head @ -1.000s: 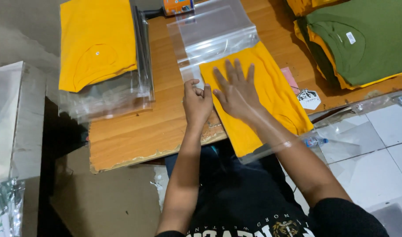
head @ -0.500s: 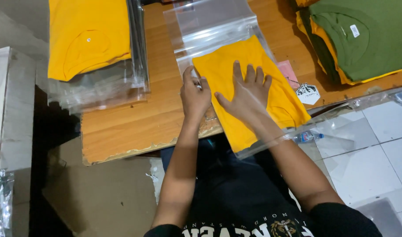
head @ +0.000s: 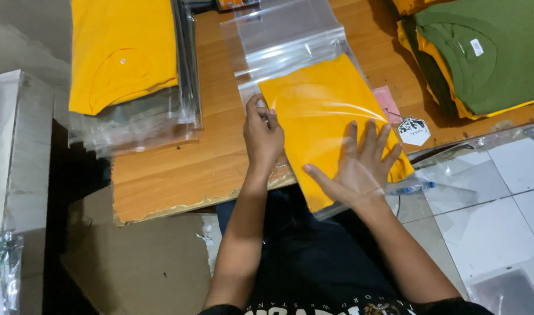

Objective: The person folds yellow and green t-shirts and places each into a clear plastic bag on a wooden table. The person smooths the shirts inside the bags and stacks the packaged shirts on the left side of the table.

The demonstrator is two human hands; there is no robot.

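Folded yellow shirt (head: 319,111) lies inside a clear plastic bag (head: 284,41) on the wooden surface (head: 179,175), its near end hanging slightly over the surface's front edge. The left hand (head: 262,135) is curled, thumb and fingertips pinching the bag's edge at the shirt's left far corner. The right hand (head: 360,166) is spread wide open, fingers fanned, palm flat on the near right part of the bagged shirt, pressing through the film. A white hexagonal tag (head: 414,130) lies just beside the shirt's right edge. To the left, another yellow shirt (head: 121,52) rests on a stack of clear bags (head: 138,125). At the far right sits a pile of green shirts (head: 483,52).
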